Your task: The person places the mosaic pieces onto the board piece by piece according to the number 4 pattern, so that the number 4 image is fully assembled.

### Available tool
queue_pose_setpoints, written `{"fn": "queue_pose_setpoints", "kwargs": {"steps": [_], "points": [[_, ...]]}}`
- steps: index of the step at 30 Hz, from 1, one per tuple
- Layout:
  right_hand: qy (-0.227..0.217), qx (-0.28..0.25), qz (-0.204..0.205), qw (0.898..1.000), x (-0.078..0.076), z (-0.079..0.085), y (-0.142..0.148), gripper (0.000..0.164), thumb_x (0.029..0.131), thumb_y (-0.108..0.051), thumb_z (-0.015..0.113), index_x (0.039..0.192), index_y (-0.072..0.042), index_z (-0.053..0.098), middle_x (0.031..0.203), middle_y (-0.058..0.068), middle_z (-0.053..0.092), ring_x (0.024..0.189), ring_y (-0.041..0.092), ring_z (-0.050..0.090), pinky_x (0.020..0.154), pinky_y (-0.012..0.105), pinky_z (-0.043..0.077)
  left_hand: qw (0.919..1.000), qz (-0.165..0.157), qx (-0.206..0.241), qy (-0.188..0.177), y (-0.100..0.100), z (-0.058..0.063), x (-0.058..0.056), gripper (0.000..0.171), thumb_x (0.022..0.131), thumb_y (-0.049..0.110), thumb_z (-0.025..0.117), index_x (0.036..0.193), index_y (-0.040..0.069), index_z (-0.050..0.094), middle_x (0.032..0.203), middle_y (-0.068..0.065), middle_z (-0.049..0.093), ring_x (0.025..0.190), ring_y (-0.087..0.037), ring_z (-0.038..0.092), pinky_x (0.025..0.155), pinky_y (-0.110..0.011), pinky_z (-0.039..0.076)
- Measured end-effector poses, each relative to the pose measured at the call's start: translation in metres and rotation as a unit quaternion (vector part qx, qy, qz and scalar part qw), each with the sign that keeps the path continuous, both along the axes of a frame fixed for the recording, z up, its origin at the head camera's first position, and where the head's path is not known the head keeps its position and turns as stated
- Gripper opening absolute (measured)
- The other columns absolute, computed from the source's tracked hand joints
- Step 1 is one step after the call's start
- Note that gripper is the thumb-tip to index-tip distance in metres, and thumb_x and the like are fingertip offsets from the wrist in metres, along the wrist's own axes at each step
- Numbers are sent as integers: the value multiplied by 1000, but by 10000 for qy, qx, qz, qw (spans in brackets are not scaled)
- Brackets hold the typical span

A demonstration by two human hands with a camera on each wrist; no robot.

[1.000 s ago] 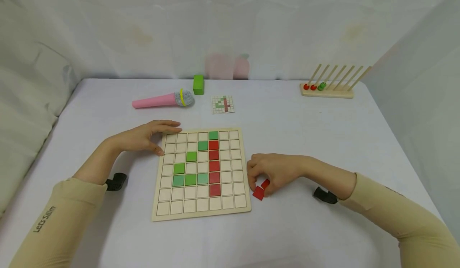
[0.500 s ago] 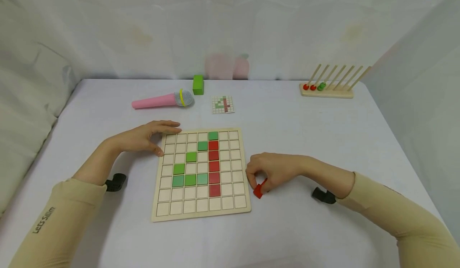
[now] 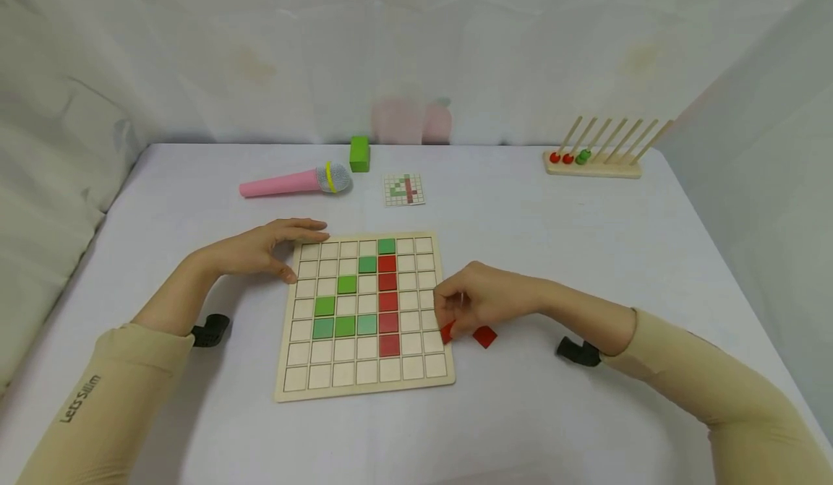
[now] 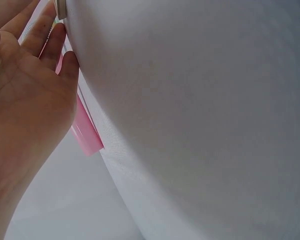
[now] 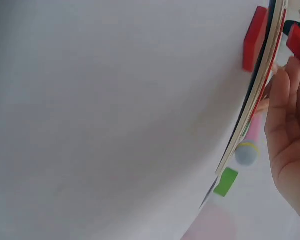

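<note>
A wooden grid board (image 3: 319, 377) lies on the white table, with green tiles (image 3: 347, 284) in a diagonal and a short row and red tiles (image 3: 387, 301) in a column. My left hand (image 3: 255, 251) rests at the board's upper left corner, fingers extended along its edge. Over the board's right edge, my right hand (image 3: 489, 294) pinches a red square tile (image 5: 298, 44) between thumb and fingers. Another red tile (image 3: 484, 337) lies on the table just right of the board, below that hand. In the left wrist view the left palm (image 4: 30, 100) shows with fingers loosely extended.
Behind the board lies a small pattern card (image 3: 403, 190) showing a similar green and red grid. A pink toy microphone (image 3: 286, 183) and a green block (image 3: 359, 154) are at the back left. At the back right stands a wooden peg rack (image 3: 592, 170) with red and green beads.
My right hand has lifted one red tile from beside the board and carried it up and left over the board's edge. The other red tile stays behind. My left hand keeps its place.
</note>
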State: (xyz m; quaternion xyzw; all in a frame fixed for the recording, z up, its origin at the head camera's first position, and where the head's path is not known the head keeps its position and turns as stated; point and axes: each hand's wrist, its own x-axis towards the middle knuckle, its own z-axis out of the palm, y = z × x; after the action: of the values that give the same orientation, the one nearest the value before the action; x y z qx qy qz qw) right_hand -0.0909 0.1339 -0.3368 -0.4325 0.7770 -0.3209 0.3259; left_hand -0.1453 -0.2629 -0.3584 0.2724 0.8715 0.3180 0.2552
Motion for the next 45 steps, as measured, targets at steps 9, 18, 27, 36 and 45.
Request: {"fn": "queue_pose_setpoints", "kwargs": {"steps": [9, 18, 27, 36, 45], "points": [[-40, -417, -461, 9981, 6, 0, -21, 19, 78, -13, 74, 93, -23, 67, 88, -12, 68, 76, 3, 60, 70, 21, 52, 10000, -78, 16, -34, 2, 1, 0, 72, 71, 19, 77, 137, 23, 47, 154, -4, 27, 143, -34, 15, 108, -60, 14], [-244, -468, -759, 9957, 14, -3, -42, 20, 78, -11, 73, 95, -23, 70, 81, -9, 65, 71, 6, 60, 66, 22, 52, 9999, -75, -43, 77, 0, -1, -1, 73, 70, 20, 77, 137, 24, 47, 153, -2, 28, 143, -33, 16, 108, -59, 15], [-280, -244, -856, 9956, 22, 0, -61, 19, 75, -11, 75, 88, -24, 70, 73, -7, 63, 61, 5, 58, 61, 20, 50, 10000, 62, -44, 19, -1, -2, -1, 74, 69, 21, 78, 136, 26, 48, 153, 1, 28, 143, -29, 17, 109, -56, 16], [222, 62, -613, 9979, 36, 2, -75, 22, 76, -3, 66, 85, -22, 71, 73, -11, 63, 61, -3, 56, 62, 14, 49, 10000, 18, -11, 67, -2, -5, -2, 74, 70, 22, 78, 136, 28, 47, 153, 1, 28, 143, -29, 17, 109, -57, 15], [349, 183, -478, 9981, 44, 0, -76, 22, 77, -2, 65, 85, -22, 69, 70, -12, 62, 61, -3, 53, 60, 13, 46, 10000, 40, -19, 41, -2, -5, -2, 73, 70, 20, 78, 136, 29, 47, 153, 2, 29, 144, -29, 16, 110, -57, 14]]}}
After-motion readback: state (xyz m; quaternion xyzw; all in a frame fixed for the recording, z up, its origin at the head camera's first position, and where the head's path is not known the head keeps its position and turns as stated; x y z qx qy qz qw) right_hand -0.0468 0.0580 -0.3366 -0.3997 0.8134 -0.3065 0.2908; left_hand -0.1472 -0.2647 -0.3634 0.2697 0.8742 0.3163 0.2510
